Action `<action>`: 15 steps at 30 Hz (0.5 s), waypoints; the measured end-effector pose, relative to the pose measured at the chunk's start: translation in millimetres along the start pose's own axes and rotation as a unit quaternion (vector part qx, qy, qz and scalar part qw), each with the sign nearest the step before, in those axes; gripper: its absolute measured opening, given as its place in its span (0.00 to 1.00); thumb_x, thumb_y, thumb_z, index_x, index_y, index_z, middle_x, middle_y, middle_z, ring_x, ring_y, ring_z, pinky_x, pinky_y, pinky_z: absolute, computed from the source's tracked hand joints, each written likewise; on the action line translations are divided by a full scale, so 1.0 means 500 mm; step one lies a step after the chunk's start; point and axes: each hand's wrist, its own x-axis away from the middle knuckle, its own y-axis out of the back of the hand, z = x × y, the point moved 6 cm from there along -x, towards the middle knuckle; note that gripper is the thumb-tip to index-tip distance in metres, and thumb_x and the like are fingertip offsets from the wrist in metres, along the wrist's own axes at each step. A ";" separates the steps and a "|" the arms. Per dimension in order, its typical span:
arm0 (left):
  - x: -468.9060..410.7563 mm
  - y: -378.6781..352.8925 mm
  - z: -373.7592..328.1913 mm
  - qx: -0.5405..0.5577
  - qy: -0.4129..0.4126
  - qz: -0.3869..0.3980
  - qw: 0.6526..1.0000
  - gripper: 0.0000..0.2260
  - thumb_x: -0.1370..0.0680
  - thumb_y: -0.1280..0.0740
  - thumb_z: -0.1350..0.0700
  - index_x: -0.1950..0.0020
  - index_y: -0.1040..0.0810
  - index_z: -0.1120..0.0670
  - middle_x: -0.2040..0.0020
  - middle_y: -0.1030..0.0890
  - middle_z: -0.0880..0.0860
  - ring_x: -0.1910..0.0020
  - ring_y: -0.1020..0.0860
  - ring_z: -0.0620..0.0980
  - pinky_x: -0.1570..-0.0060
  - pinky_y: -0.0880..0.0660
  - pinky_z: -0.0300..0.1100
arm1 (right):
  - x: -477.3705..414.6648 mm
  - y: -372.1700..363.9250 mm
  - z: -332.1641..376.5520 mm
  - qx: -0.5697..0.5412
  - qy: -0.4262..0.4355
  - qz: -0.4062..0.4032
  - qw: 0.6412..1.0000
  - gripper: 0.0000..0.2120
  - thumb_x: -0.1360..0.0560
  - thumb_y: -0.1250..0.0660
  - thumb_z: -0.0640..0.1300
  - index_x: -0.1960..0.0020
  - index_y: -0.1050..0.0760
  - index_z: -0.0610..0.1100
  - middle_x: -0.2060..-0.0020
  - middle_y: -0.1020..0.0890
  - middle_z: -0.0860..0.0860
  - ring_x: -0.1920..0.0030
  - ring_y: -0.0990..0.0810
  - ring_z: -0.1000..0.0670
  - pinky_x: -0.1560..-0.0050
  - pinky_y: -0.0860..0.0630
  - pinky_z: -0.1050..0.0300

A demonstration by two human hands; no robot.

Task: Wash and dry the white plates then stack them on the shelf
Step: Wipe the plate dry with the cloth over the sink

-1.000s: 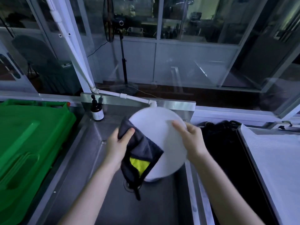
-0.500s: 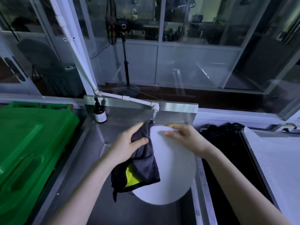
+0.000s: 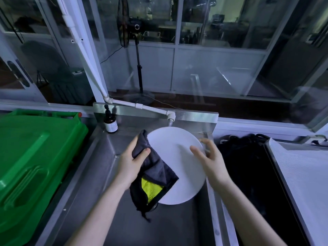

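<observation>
Desk: Plate position, from the head view?

Photographer: White plate [image 3: 179,162] held tilted on edge over the steel sink [image 3: 99,174], just below the tap [image 3: 170,119], face turned toward the camera.

Desk: Hands?

Photographer: Left hand [image 3: 131,162] curls thumb and fingers around a dark cloth [image 3: 156,174] with a yellow underside, at the plate's left rim. Right hand [image 3: 211,162] sits at the right rim, thumb over the face, fingers loosely spread and blurred behind the edge. Whether they clamp the plate cannot be told.

Desk: How will it handle?

Photographer: By its looks it is round, flat, stiff and smooth, moderate in weight, likely slick if damp, and breakable against steel. The safest hold is on opposite rims, thumb on the face and fingers behind, with the cloth adding grip.

Desk: Cloth?

Photographer: Soft, plush and limp. It hangs in folds below the hand, a loop dangling at the near corner.

Desk: Surroundings?

Photographer: Brushed steel with a dull sheen. Brown pump bottle [image 3: 111,123] at the sink's far left corner. Green plastic bin [image 3: 35,157] to the left, hard and moulded. Dark heap [image 3: 248,166] to the right, unidentifiable, and a white textured surface [image 3: 301,183] beyond it.
</observation>
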 end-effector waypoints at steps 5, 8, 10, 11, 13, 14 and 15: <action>-0.007 -0.033 -0.052 -0.087 -0.102 0.155 0.979 0.29 0.23 0.29 0.59 0.27 0.32 0.37 0.35 0.28 0.29 0.34 0.31 0.28 0.40 0.37 0.21 | -0.032 -0.025 0.046 0.066 0.016 0.178 0.982 0.07 0.21 0.31 0.46 0.46 0.17 0.52 0.51 0.14 0.56 0.53 0.17 0.58 0.55 0.23 0.64; -0.014 -0.031 -0.043 -0.061 -0.092 0.122 0.986 0.25 0.23 0.30 0.60 0.30 0.29 0.41 0.41 0.25 0.25 0.38 0.29 0.26 0.43 0.35 0.20 | -0.025 -0.025 0.035 -0.009 -0.003 0.148 0.989 0.09 0.20 0.33 0.43 0.44 0.16 0.50 0.53 0.13 0.54 0.55 0.16 0.56 0.57 0.22 0.63; -0.017 -0.019 -0.020 -0.029 -0.058 0.067 0.996 0.21 0.23 0.30 0.59 0.32 0.26 0.42 0.44 0.21 0.30 0.40 0.25 0.30 0.43 0.32 0.24 | -0.017 -0.022 0.013 -0.044 -0.027 0.077 0.996 0.09 0.20 0.33 0.43 0.45 0.15 0.52 0.52 0.13 0.52 0.54 0.16 0.52 0.56 0.22 0.59; -0.017 -0.015 -0.002 -0.003 -0.028 0.037 0.999 0.20 0.23 0.30 0.58 0.33 0.25 0.43 0.43 0.19 0.35 0.40 0.23 0.35 0.41 0.29 0.29 | -0.010 -0.021 -0.005 -0.056 -0.044 0.017 0.997 0.09 0.21 0.33 0.43 0.47 0.15 0.53 0.53 0.13 0.53 0.55 0.17 0.52 0.56 0.22 0.57; -0.006 -0.014 0.039 0.061 0.037 -0.020 0.997 0.23 0.22 0.30 0.57 0.29 0.28 0.45 0.38 0.19 0.44 0.38 0.22 0.43 0.35 0.27 0.43 | 0.015 -0.029 -0.039 -0.108 -0.072 -0.129 0.983 0.10 0.21 0.33 0.44 0.53 0.15 0.57 0.57 0.14 0.55 0.56 0.18 0.53 0.56 0.23 0.58; 0.001 -0.016 0.056 0.077 0.059 -0.044 0.994 0.24 0.23 0.30 0.56 0.28 0.29 0.45 0.38 0.19 0.46 0.38 0.22 0.46 0.35 0.27 0.49 | 0.029 -0.037 -0.050 -0.131 -0.080 -0.187 0.970 0.11 0.21 0.34 0.45 0.54 0.15 0.58 0.57 0.14 0.57 0.56 0.18 0.54 0.57 0.23 0.61; 0.007 -0.017 0.067 0.080 0.074 -0.065 0.992 0.25 0.24 0.30 0.54 0.28 0.29 0.45 0.38 0.19 0.47 0.38 0.22 0.48 0.35 0.27 0.51 | 0.038 -0.045 -0.057 -0.139 -0.083 -0.216 0.963 0.11 0.20 0.35 0.46 0.54 0.16 0.58 0.56 0.14 0.58 0.54 0.17 0.55 0.58 0.23 0.63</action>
